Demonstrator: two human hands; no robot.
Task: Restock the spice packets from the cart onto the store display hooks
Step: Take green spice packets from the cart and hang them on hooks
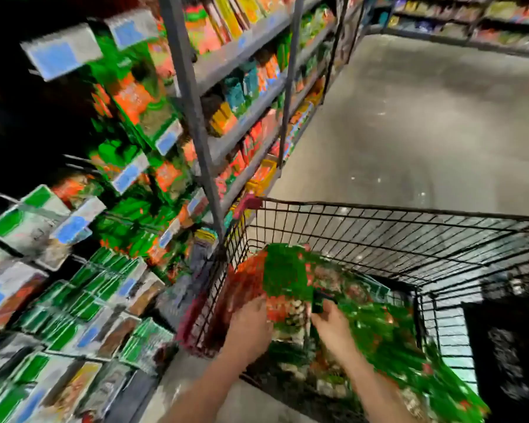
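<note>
Store aisle with a grey floor and metal shelving.
A pale grey floor (425, 117) runs ahead, with faint glints of light on it. Grey metal shelves (245, 47) on posts (193, 111) line the left, packed with bright boxes (225, 13). Another stocked rack (471, 22) crosses the far end. The upper left corner is dark.

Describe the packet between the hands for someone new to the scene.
Start at the black wire shopping cart at lower right. Inside, near its left wall, sits the green-topped, red-bottomed spice packet between the left hand and right hand. It alone stands lifted above the pile.
</note>
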